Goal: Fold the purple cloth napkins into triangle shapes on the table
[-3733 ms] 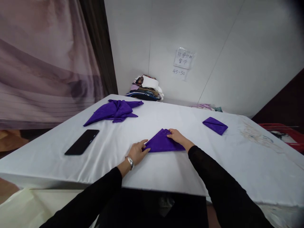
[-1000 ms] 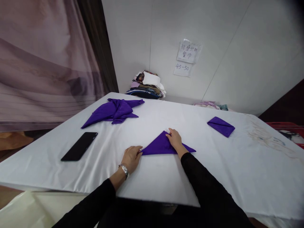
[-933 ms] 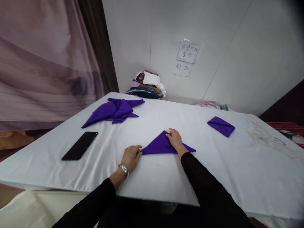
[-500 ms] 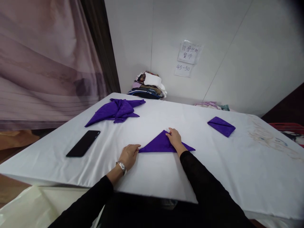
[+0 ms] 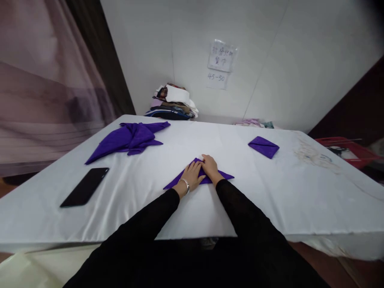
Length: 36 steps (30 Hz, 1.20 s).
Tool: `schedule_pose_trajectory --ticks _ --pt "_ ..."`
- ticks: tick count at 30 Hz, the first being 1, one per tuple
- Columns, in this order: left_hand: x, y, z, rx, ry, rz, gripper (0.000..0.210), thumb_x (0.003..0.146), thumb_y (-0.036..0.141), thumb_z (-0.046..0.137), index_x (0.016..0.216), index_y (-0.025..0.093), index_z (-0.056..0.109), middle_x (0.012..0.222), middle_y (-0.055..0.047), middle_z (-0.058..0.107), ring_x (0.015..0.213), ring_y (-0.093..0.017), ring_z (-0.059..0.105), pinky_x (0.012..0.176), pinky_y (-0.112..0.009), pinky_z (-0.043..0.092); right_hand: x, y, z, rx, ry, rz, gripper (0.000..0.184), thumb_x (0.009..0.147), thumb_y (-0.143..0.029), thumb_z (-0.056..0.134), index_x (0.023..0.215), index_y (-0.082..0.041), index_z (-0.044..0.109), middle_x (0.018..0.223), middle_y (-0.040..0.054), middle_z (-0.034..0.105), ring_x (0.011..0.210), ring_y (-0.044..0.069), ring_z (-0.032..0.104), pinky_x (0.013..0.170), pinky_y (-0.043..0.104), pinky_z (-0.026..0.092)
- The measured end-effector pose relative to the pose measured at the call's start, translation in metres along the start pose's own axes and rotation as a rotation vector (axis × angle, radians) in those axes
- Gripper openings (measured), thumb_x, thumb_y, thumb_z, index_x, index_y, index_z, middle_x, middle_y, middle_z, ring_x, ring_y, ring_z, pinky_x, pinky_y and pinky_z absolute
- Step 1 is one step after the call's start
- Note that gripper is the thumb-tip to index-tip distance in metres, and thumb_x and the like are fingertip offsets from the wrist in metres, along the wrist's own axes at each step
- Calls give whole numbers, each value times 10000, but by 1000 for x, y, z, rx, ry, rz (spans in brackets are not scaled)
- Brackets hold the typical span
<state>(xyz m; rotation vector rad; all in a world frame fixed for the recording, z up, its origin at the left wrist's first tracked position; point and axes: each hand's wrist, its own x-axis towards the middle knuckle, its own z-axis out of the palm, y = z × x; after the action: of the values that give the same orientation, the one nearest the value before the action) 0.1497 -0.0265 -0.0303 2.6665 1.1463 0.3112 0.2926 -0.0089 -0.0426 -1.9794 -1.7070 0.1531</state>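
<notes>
A purple napkin [image 5: 226, 175], folded into a wide triangle, lies near the front middle of the table. Flat on its left and middle part rests my left hand [image 5: 192, 176], fingers spread and a silver bracelet at the wrist. My right hand [image 5: 210, 166] is beside it at the triangle's top, its fingers bent and closed on the cloth near the peak. Both hands cover much of the napkin's centre. Farther right sits another purple napkin folded into a small flat packet [image 5: 264, 147]. A loose, crumpled heap of purple cloth [image 5: 129, 138] lies at the back left.
A black phone [image 5: 85, 187] lies on the white-covered table [image 5: 255, 204] at the left. Folded clothes [image 5: 172, 103] are stacked at the back against the wall, below paper signs [image 5: 222, 56]. A red basket [image 5: 351, 154] stands beyond the right edge, and a curtain [image 5: 45, 88] hangs left.
My left hand has moved from the triangle's left corner to its middle, laying its fingers flat. My right hand stays near the peak. The view has shifted slightly to the right.
</notes>
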Motion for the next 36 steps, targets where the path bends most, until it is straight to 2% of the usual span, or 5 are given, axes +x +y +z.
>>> schedule_pose_trajectory --ticks 14,24,29,33,36 --pt "3 -7 10 150 -79 -50 670 879 531 263 1387 98 318 1476 -127 259 1373 -261 171 1096 -460 155 -15 37 -31 -75 -51 -251 414 917 -353 387 1290 -182 444 1100 90 593 1042 205 489 926 330 365" --pt "3 -7 9 164 -90 -60 673 880 532 257 1391 97 311 1481 -118 254 1378 -254 156 1100 -444 150 -15 94 -70 207 -42 24 441 919 -437 351 1204 -166 551 1087 83 639 988 171 569 888 311 418" --pt "3 -7 11 172 -80 -55 688 880 529 253 1394 74 299 1483 -122 241 1378 -254 154 1102 -443 145 -32 60 -77 206 74 38 443 941 -423 278 1236 -207 529 1256 71 560 1177 180 479 997 363 349" --pt "2 -10 13 196 -89 -36 638 884 458 287 1395 76 299 1484 -127 239 1379 -265 145 1100 -448 143 -59 5 -53 61 -111 -349 512 908 -487 367 1352 -234 395 1438 60 355 1350 217 236 1089 457 173" --pt "2 -11 14 207 -96 -24 608 884 404 308 1395 74 299 1485 -131 232 1378 -266 147 1099 -447 144 -68 -7 -38 -31 -269 -424 634 892 -544 355 1414 -194 274 1486 92 238 1378 240 139 1094 495 115"
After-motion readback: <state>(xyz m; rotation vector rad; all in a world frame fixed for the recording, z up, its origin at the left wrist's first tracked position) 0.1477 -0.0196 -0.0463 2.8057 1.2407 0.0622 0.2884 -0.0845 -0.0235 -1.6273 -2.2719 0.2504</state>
